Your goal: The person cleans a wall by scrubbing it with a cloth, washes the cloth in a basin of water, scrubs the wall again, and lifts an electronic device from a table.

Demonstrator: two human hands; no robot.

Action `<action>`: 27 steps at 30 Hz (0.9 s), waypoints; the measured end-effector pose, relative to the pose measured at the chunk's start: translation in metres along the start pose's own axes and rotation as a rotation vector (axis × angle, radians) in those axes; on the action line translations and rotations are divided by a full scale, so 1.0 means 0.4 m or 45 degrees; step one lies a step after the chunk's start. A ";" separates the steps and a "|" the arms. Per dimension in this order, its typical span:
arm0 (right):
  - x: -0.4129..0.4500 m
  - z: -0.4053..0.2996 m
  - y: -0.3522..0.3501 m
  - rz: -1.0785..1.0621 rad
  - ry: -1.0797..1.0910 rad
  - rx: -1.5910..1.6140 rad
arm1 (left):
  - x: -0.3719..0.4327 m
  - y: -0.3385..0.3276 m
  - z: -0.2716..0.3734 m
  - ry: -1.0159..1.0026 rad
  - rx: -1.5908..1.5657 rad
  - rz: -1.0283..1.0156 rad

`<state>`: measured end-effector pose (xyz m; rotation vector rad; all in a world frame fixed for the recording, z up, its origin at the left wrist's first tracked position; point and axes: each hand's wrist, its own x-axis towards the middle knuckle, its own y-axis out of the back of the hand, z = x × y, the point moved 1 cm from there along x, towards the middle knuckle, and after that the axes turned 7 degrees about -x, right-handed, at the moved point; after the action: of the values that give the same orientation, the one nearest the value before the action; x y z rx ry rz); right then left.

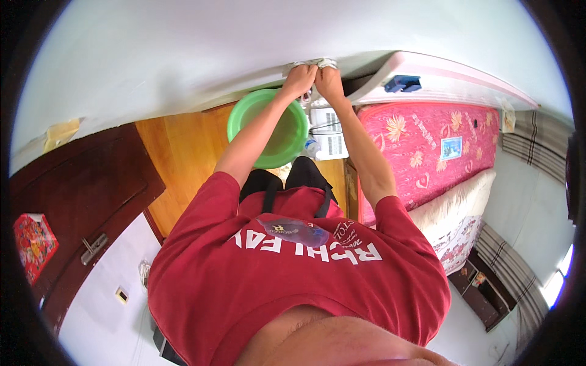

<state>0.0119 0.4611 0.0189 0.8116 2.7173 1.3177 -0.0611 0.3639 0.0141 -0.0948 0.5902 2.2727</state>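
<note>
My left hand and my right hand are side by side at arm's length, knuckles nearly touching. Both are closed on a crumpled whitish cloth, which bunches out beyond the fingers against the foot of the pale wall. Most of the cloth is hidden by my fists. Below my left forearm stands a round green plastic basin, which seems to hold some water. Beside the basin, under my right wrist, is a white vented appliance with a dark cord across it.
A clear plastic bottle lies by the appliance. To the right are a pink flowered mattress, a pale headboard with a blue holder, and a folded quilt. Wooden flooring and a dark door are at left.
</note>
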 end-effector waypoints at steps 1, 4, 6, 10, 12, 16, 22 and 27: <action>-0.005 -0.028 -0.027 -0.043 0.013 0.023 | -0.019 0.034 -0.021 0.081 0.008 -0.054; -0.009 -0.135 -0.114 -0.178 0.141 0.084 | -0.099 0.147 -0.086 0.024 0.093 0.154; -0.014 -0.205 -0.180 -0.244 0.176 0.140 | -0.147 0.233 -0.139 0.061 0.107 0.290; -0.029 -0.286 -0.363 -0.430 0.223 0.217 | -0.216 0.367 -0.234 -0.018 0.319 0.419; -0.036 -0.320 -0.421 -0.500 0.263 0.259 | -0.252 0.414 -0.282 0.032 0.377 0.525; -0.049 -0.348 -0.413 -0.553 0.216 0.104 | -0.274 0.424 -0.266 0.229 0.456 0.597; -0.048 -0.153 -0.322 -0.331 0.183 0.117 | -0.145 0.235 -0.192 -0.012 0.624 0.474; -0.034 0.080 -0.136 -0.314 0.052 -0.130 | -0.018 -0.015 -0.085 -0.022 0.505 0.300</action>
<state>0.0067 0.4503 -0.0445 0.4294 2.6470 1.4159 -0.0558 0.3475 -0.0167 0.1989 1.0776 2.3282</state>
